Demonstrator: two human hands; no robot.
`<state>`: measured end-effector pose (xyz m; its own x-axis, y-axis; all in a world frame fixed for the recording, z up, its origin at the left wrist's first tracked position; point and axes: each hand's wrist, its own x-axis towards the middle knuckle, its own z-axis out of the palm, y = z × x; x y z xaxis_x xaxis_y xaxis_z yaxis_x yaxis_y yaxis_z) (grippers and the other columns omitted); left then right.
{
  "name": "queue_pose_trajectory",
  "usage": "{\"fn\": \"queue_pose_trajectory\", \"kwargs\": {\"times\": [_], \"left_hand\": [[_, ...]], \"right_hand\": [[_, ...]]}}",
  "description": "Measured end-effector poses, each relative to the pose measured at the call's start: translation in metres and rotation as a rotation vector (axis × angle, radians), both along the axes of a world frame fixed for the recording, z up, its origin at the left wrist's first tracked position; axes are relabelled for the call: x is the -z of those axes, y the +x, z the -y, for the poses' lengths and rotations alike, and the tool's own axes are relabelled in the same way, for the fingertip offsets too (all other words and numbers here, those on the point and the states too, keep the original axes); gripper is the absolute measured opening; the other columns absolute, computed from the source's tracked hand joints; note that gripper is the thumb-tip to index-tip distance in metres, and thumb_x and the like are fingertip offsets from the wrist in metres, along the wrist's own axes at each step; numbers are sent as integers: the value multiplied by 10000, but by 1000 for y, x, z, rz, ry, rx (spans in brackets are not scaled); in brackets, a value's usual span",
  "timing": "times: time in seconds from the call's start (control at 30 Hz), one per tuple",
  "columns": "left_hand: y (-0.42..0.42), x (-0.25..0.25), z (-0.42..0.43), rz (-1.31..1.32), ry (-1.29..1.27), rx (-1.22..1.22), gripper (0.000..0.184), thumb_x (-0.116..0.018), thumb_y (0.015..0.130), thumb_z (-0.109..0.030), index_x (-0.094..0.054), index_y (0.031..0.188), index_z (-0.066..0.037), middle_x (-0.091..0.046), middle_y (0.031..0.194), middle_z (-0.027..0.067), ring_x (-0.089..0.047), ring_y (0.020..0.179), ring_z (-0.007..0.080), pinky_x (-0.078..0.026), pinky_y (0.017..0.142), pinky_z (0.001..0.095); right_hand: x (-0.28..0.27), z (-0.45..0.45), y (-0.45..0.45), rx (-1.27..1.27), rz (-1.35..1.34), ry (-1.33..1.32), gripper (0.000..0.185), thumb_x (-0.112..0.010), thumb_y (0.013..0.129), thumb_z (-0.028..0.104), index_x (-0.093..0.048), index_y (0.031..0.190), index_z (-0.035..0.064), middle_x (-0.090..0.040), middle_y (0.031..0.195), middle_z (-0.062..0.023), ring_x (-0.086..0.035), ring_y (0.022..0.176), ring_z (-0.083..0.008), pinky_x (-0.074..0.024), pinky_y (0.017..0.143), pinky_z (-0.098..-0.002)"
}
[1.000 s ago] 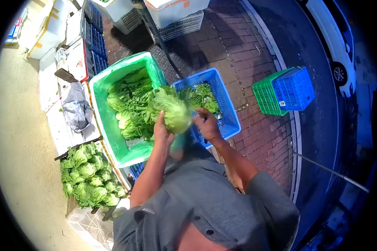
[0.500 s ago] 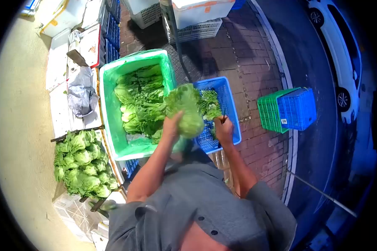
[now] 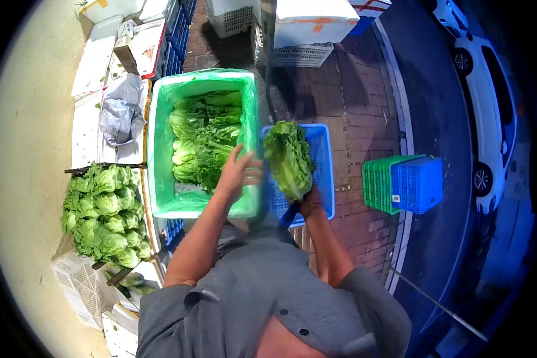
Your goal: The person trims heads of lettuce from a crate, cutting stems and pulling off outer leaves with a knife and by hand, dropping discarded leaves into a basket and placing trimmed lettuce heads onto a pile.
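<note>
A leafy green head (image 3: 289,160) is upright over the blue basket (image 3: 323,161), its pale base at my right hand (image 3: 312,201). My right hand is closed around that base; a dark, narrow object (image 3: 290,215) shows beside it, too unclear to name. Spread fingers and nothing in the grasp mark my left hand (image 3: 240,172), above the right side of the green-lined box (image 3: 161,197). Inside this box lie rows of leafy heads (image 3: 206,137). The leafy head hides much of the basket's inside.
Several lettuces (image 3: 107,215) are piled at the left, below a crumpled grey bag (image 3: 122,110). White foam boxes (image 3: 310,22) stand on crates at the top. Green (image 3: 376,185) and blue crates (image 3: 416,185) sit by the kerb; a white car (image 3: 486,119) is on the road.
The leafy head has passed from my left hand to my right and moved right, over the blue basket. My left hand has opened. The view has shifted, so the surroundings appear displaced.
</note>
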<state>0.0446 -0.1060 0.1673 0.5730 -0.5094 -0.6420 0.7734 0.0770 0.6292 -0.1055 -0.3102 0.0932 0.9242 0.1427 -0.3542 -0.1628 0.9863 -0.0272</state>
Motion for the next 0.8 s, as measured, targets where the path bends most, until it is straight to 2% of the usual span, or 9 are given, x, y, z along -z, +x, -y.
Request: {"fn": "queue_pose_trajectory", "kwargs": {"times": [0.13,0.17,0.27,0.3,0.37,0.47,0.57,0.73,0.8], "left_hand": [[-10,30,-8,1,-17,-51,756,-598,936,-447,-255,1518,-109,-564,1278,162,-586,1090,265,-541,830,407],[-12,33,-7,73,-30,-19,814,-595,930,-491,-219,1532,-92,-483,1394,217,-512,1221,376,-475,931,518],[-11,19,-10,55,17,-71,763,-658,883,-524,-391,1454,-94,-574,1263,141,-549,1125,255,-466,894,471],[-11,22,-15,22,-3,-86,782,-676,871,-526,-392,1451,-86,-590,1221,129,-551,1076,237,-471,851,443],[-15,19,-43,87,0,-132,765,-663,895,-493,-367,1471,-87,-574,1275,127,-572,1063,244,-500,838,388],[-23,15,-83,68,76,-207,795,-660,894,-499,-336,1486,-78,-555,1333,144,-563,1135,243,-491,887,408],[-44,24,-151,61,78,-327,744,-671,886,-491,-432,1424,-36,-622,1204,84,-597,942,186,-491,763,338],[-101,45,-275,149,287,-643,509,-630,910,-293,-538,1338,-33,-668,1130,77,-623,908,175,-515,766,338],[-119,29,-325,220,628,-703,452,-597,904,-194,-553,1321,-23,-666,1163,119,-626,1009,217,-503,867,345]], "right_hand": [[31,-7,1,-8,47,44,423,-537,974,360,-585,1266,58,-660,1187,-113,-656,1018,-252,-558,851,-406],[60,0,-5,-41,55,22,426,-536,972,361,-582,1272,62,-657,1196,-114,-655,1021,-258,-560,844,-407],[53,-17,19,-74,-356,-377,458,-558,939,387,-564,1268,69,-670,1093,-108,-668,711,-208,-551,528,-317],[41,-19,21,-127,-278,-378,442,-534,964,377,-587,1268,60,-669,1169,-105,-678,913,-239,-582,713,-358],[-4,-59,45,-113,-454,-490,462,-525,970,379,-564,1298,56,-668,1167,-99,-678,768,-192,-566,586,-292],[-24,-67,59,-334,-271,-506,428,-540,967,366,-574,1264,60,-681,1072,-83,-597,595,-118,-415,406,-215],[-17,-97,69,-451,-194,-612,366,-553,965,339,-576,1226,85,-666,934,-29,-527,542,-88,-323,372,-207],[-22,-206,110,-720,-149,-703,339,-590,950,272,-538,1250,123,-651,888,1,-516,528,-81,-325,376,-207],[-20,-254,129,-880,65,-582,464,-617,924,259,-487,1341,103,-665,1034,-39,-618,682,-127,-452,465,-240]]}}
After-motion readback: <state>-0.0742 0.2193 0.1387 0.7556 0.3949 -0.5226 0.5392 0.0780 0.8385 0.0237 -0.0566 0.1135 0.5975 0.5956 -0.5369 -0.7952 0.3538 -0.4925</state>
